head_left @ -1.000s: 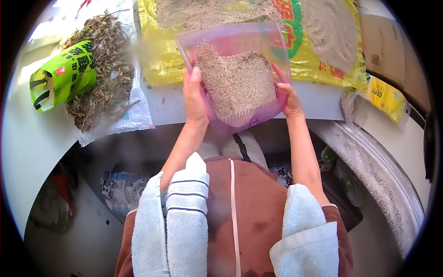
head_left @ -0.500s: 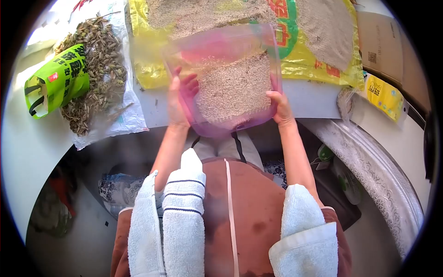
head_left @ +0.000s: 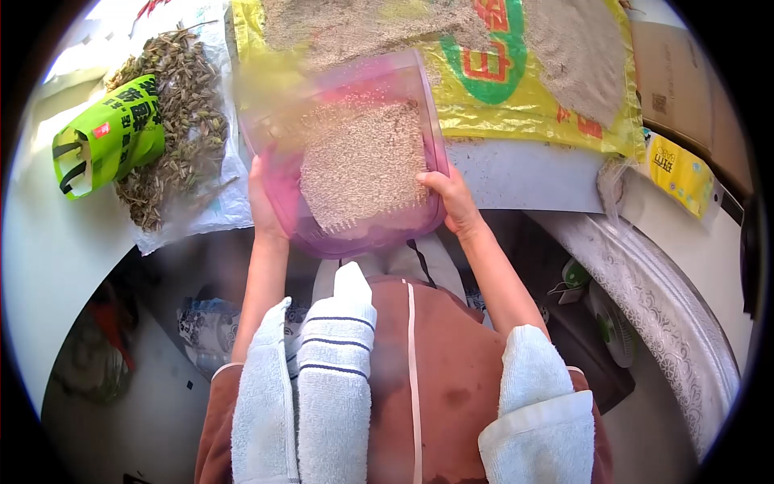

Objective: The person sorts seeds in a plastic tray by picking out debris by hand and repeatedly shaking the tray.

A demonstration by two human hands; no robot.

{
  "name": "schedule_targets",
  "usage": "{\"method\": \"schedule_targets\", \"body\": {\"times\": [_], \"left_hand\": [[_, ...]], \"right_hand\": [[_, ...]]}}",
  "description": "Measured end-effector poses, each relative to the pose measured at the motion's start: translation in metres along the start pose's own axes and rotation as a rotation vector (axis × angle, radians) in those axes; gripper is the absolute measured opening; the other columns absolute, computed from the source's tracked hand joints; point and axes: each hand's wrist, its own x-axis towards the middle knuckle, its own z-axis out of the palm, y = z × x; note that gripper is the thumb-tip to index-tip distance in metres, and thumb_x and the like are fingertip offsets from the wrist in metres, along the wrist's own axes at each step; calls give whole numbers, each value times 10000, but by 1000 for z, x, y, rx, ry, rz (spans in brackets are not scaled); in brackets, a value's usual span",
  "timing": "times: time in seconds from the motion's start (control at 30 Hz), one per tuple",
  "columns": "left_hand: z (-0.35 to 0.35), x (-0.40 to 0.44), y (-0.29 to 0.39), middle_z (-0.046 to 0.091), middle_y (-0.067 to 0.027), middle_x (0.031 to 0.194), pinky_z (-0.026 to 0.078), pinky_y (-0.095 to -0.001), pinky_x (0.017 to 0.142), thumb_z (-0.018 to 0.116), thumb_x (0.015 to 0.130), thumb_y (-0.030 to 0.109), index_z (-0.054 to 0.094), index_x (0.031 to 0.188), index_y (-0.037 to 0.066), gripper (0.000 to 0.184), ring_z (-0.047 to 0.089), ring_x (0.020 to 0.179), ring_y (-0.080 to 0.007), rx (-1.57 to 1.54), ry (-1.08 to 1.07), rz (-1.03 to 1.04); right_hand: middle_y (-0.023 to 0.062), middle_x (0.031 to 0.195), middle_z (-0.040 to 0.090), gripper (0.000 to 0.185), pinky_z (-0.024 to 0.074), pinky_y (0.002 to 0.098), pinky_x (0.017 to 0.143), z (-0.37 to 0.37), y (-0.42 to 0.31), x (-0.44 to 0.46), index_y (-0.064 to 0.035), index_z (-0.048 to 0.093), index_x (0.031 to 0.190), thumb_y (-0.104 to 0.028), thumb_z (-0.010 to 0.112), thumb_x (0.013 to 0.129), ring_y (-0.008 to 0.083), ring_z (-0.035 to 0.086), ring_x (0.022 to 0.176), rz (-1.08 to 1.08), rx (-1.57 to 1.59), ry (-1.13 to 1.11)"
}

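Observation:
A pink translucent plastic tray is held over the table's front edge, tilted a little. Pale grains lie in its middle and lower part. My left hand grips the tray's left side, its fingers partly behind the wall. On the right side my right hand holds the rim, with the thumb over the edge beside the grains. Behind the tray, a yellow sack lies flat with more grains spread on it.
At left, dried pods lie on a white sheet beside a green bag. A yellow packet and a cardboard box are at right. Patterned silvery cloth hangs along the table's curved edge.
The tray has moved left and slightly toward my body, with both hands still on it. The grains inside have shifted and spread differently, and more of the yellow sack shows at right.

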Motion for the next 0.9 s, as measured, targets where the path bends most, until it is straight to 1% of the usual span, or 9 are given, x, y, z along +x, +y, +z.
{"method": "schedule_targets", "body": {"times": [0.07, 0.2, 0.3, 0.4, 0.53, 0.63, 0.7, 0.83, 0.9], "left_hand": [[4, -7, 0, 453, -148, 1225, 344, -414, 981, 380, 906, 451, 365, 1300, 108, 523, 448, 1125, -287, -82, -110, 25], [14, -1, -56, 471, -152, 1208, 321, -435, 997, 366, 915, 429, 394, 1266, 113, 473, 451, 1124, -304, 41, 7, 287], [-5, -4, -32, 501, -152, 1146, 340, -441, 975, 339, 923, 431, 407, 1244, 129, 446, 474, 1087, -305, -132, -50, 10], [-22, 8, -13, 511, -157, 1115, 365, -447, 956, 325, 913, 524, 412, 1222, 130, 509, 485, 1072, -308, -50, -37, -5], [34, 7, -34, 506, -144, 1130, 348, -436, 986, 347, 902, 559, 404, 1235, 81, 585, 476, 1097, -290, 29, -24, 110], [32, 10, -52, 511, -130, 1124, 361, -408, 967, 346, 898, 569, 411, 1237, 95, 586, 472, 1093, -265, 42, -9, 130], [-1, 14, -33, 514, -134, 1115, 374, -411, 940, 323, 889, 591, 425, 1239, 138, 581, 474, 1078, -259, 36, 23, 22], [-7, 16, 15, 525, -145, 1071, 394, -420, 927, 313, 888, 603, 430, 1224, 132, 590, 502, 1045, -271, 20, -47, -84], [7, 16, -6, 531, -147, 1073, 402, -420, 928, 330, 891, 592, 426, 1224, 120, 586, 507, 1043, -275, 157, 14, 71]], "right_hand": [[68, 1387, 361, 711, 255, 295, 1038, 1, 2, 1, -34, 306, 1385, -130, 574, 733, 169, 361, 1246, 29, 23, -32], [89, 1409, 341, 742, 274, 315, 1046, -50, -19, 1, -40, 284, 1395, -149, 566, 718, 195, 348, 1278, 13, 102, -105], [86, 1406, 346, 751, 227, 310, 1060, -29, -22, -7, -20, 283, 1391, -143, 587, 715, 186, 309, 1299, -115, -117, -30], [79, 1356, 392, 742, 251, 304, 1039, 11, -20, -14, -46, 303, 1389, -143, 616, 724, 175, 361, 1241, -118, -173, 37], [113, 1218, 488, 777, 381, 322, 955, -43, -32, -5, -137, 282, 1409, -186, 584, 695, 201, 503, 1085, 46, 17, 20], [128, 1295, 438, 780, 352, 335, 989, -54, -37, -10, -88, 277, 1405, -175, 584, 694, 224, 437, 1180, -40, 66, -46], [92, 1393, 344, 791, 225, 307, 1057, -28, -24, -11, -32, 259, 1403, -166, 589, 696, 189, 321, 1280, -176, -68, -26], [96, 1336, 406, 776, 301, 317, 1009, 7, 2, -10, -77, 286, 1400, -138, 596, 691, 190, 400, 1208, -133, -50, 42], [101, 1299, 440, 783, 345, 326, 979, -26, 6, 4, -120, 285, 1406, -154, 597, 688, 196, 450, 1156, 0, 106, 2]]}}
